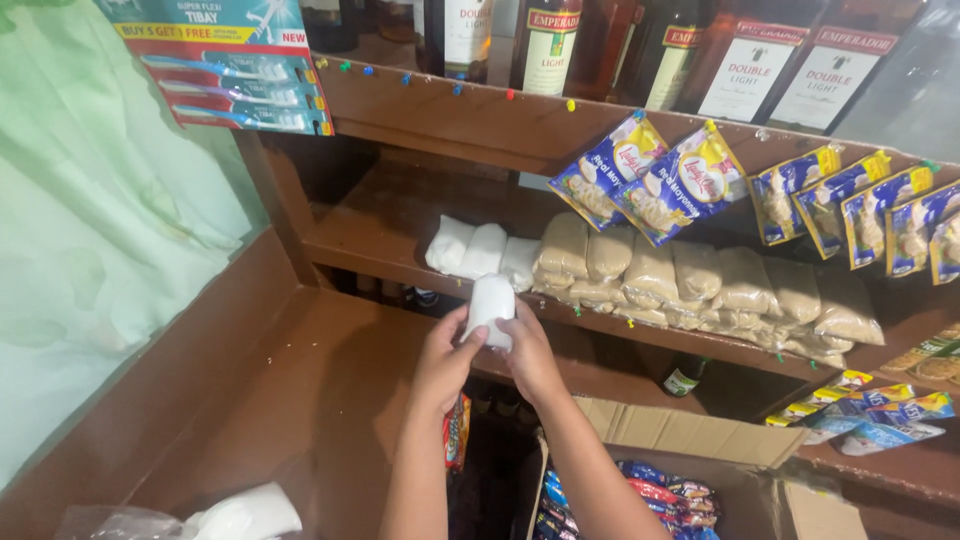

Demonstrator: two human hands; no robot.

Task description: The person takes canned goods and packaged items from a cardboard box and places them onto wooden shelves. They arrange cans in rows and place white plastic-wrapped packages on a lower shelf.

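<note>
Left hand (447,358) and right hand (527,352) both clasp one small white bag (491,307) — held upright just before the wooden shelf (400,262). Judged soft, light, shifting — best gripped at its sides. White packs (480,250) and tan packs (690,285) sit behind.

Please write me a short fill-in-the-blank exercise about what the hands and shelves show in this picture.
1. Both hands, left hand and right hand, hold a small ____ bag.
2. Three similar white bags lie on the wooden shelf, to the ____ of the tan bags.
3. The blue and yellow sachets ____ from the shelf edge above.
4. Below the right forearm stands an open ____ box of packets.

Missing words: white; left; hang; cardboard
</note>
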